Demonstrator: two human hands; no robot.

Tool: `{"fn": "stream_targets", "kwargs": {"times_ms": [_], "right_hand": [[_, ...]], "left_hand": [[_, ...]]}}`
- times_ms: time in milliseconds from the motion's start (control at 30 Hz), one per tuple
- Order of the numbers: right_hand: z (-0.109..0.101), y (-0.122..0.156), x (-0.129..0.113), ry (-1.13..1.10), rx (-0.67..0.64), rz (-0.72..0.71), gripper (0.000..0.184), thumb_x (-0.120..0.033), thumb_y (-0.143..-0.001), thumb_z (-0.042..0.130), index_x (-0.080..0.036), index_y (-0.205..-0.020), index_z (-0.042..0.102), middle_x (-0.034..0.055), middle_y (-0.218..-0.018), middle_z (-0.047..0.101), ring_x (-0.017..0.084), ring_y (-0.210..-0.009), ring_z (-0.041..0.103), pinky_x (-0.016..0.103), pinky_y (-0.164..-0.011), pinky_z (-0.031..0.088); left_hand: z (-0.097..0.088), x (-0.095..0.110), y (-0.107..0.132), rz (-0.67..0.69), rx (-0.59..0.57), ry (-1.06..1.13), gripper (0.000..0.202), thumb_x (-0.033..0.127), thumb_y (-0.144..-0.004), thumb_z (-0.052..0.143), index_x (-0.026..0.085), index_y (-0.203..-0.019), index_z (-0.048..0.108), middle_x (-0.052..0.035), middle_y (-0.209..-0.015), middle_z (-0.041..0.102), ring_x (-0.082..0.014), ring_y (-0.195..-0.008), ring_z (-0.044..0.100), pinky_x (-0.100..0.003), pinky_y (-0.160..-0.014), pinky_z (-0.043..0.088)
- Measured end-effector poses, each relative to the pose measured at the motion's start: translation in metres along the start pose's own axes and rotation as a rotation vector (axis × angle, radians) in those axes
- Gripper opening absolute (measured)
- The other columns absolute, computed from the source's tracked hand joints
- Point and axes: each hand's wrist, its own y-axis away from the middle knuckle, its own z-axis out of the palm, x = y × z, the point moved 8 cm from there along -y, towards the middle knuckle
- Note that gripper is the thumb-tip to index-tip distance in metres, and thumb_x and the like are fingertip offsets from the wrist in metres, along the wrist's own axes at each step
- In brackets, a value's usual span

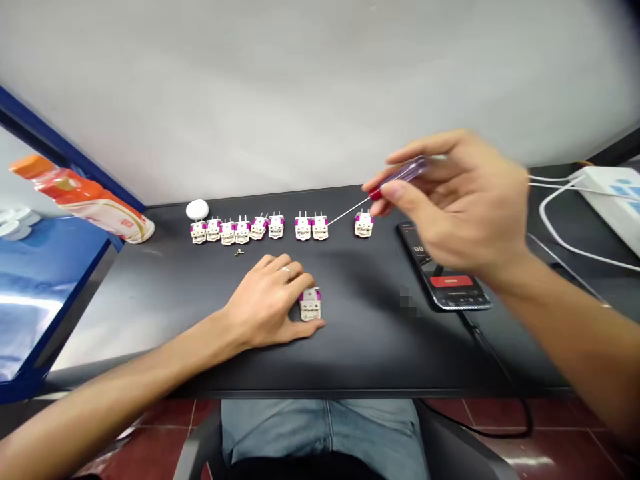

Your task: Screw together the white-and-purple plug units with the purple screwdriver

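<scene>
My left hand [270,300] rests on the black desk, its fingers and thumb closed around a small white and purple electrical plug [311,305]. Raised above the desk on the right, my right hand [460,197] grips a screwdriver [397,179] by its red and clear purple handle. The thin shaft points down to the left, with its tip appearing near a white and purple plug [320,227] in the back row; I cannot tell whether they touch. Several more such plugs [242,231] stand in that row, pins toward the wall. A few tiny brass-coloured pieces [239,252] lie before them.
A phone [455,293] with a lit screen lies under my right wrist, a cable running off the desk's front edge. White cables [555,220] and a white box [610,200] are at the far right. An orange bottle [85,200] and a white round object [197,210] are at the left.
</scene>
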Motion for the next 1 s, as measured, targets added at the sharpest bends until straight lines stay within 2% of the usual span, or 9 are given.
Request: {"fn": "stream_targets", "kwargs": {"times_ms": [33, 100, 200, 267, 333, 467, 633, 767, 1000], "right_hand": [[0.022, 0.001, -0.001, -0.041, -0.055, -0.018, 0.018, -0.024, -0.102, 0.078, -0.026, -0.118, 0.07, 0.0008, -0.101, 0.084, 0.017, -0.077, 0.081, 0.037, -0.072, 0.069], [0.07, 0.001, 0.001, -0.097, -0.208, -0.046, 0.013, -0.025, -0.105, 0.074, -0.024, -0.117, 0.069, 0.0015, -0.104, 0.083, 0.016, -0.083, 0.082, 0.035, -0.082, 0.07], [0.131, -0.003, 0.003, -0.082, -0.373, -0.125, 0.009, -0.027, -0.108, 0.067, -0.023, -0.115, 0.068, 0.0023, -0.102, 0.082, 0.016, -0.084, 0.081, 0.034, -0.084, 0.068], [0.16, -0.007, 0.005, -0.063, -0.449, -0.175, 0.009, -0.028, -0.108, 0.065, -0.022, -0.115, 0.067, 0.0028, -0.1, 0.081, 0.017, -0.084, 0.08, 0.034, -0.083, 0.065], [0.178, -0.01, 0.007, -0.038, -0.481, -0.205, 0.009, -0.027, -0.108, 0.063, -0.022, -0.115, 0.066, 0.0029, -0.099, 0.081, 0.018, -0.083, 0.08, 0.033, -0.081, 0.063], [0.19, -0.011, 0.011, 0.003, -0.487, -0.221, 0.009, -0.027, -0.107, 0.065, -0.023, -0.115, 0.067, 0.0007, -0.091, 0.08, 0.018, -0.08, 0.079, 0.032, -0.08, 0.061], [0.194, -0.008, 0.015, 0.026, -0.497, -0.19, 0.01, -0.03, -0.107, 0.066, -0.024, -0.115, 0.068, 0.0011, -0.094, 0.081, 0.019, -0.08, 0.081, 0.032, -0.08, 0.063], [0.19, -0.007, 0.01, 0.038, -0.479, -0.204, 0.01, -0.027, -0.107, 0.066, -0.022, -0.116, 0.069, 0.0015, -0.094, 0.082, 0.018, -0.08, 0.082, 0.031, -0.079, 0.063], [0.165, -0.004, -0.017, -0.001, -0.404, -0.254, 0.01, -0.025, -0.108, 0.07, -0.022, -0.117, 0.07, 0.0017, -0.103, 0.083, 0.015, -0.078, 0.083, 0.03, -0.076, 0.071]], "left_hand": [[0.0, -0.005, 0.018, -0.053, 0.029, -0.025, 0.045, 0.063, -0.096, 0.082, 0.02, -0.109, 0.078, -0.011, -0.104, 0.082, -0.0298, -0.092, 0.071, -0.045, -0.082, 0.053], [-0.002, -0.014, 0.047, -0.104, 0.083, -0.058, 0.048, 0.067, -0.098, 0.079, 0.02, -0.106, 0.076, -0.0104, -0.1, 0.081, -0.0293, -0.089, 0.07, -0.045, -0.078, 0.053], [-0.009, -0.028, 0.073, -0.157, 0.151, -0.047, 0.059, 0.077, -0.094, 0.079, 0.021, -0.11, 0.075, -0.0102, -0.103, 0.08, -0.0296, -0.089, 0.072, -0.046, -0.08, 0.056], [-0.016, -0.039, 0.084, -0.208, 0.181, 0.002, 0.063, 0.079, -0.092, 0.08, 0.021, -0.116, 0.074, -0.0103, -0.108, 0.08, -0.03, -0.093, 0.073, -0.047, -0.085, 0.059], [-0.025, -0.054, 0.094, -0.286, 0.209, 0.065, 0.055, 0.072, -0.098, 0.077, 0.022, -0.119, 0.072, -0.0095, -0.111, 0.079, -0.0291, -0.097, 0.074, -0.045, -0.088, 0.061], [-0.042, -0.093, 0.109, -0.452, 0.282, 0.121, 0.026, 0.045, -0.107, 0.067, 0.022, -0.119, 0.072, -0.0069, -0.11, 0.078, -0.0242, -0.094, 0.072, -0.04, -0.086, 0.059], [-0.043, -0.128, 0.109, -0.532, 0.296, 0.163, 0.023, 0.035, -0.099, 0.071, 0.023, -0.119, 0.074, -0.0033, -0.107, 0.078, -0.0208, -0.084, 0.066, -0.037, -0.082, 0.056], [-0.034, -0.135, 0.101, -0.526, 0.28, 0.239, 0.027, 0.031, -0.095, 0.075, 0.023, -0.12, 0.077, -0.0027, -0.108, 0.08, -0.0191, -0.079, 0.065, -0.035, -0.079, 0.054], [-0.032, -0.127, 0.08, -0.475, 0.269, 0.292, 0.029, 0.029, -0.095, 0.084, 0.023, -0.123, 0.086, -0.0031, -0.108, 0.083, -0.0158, -0.075, 0.064, -0.032, -0.077, 0.052]]}}
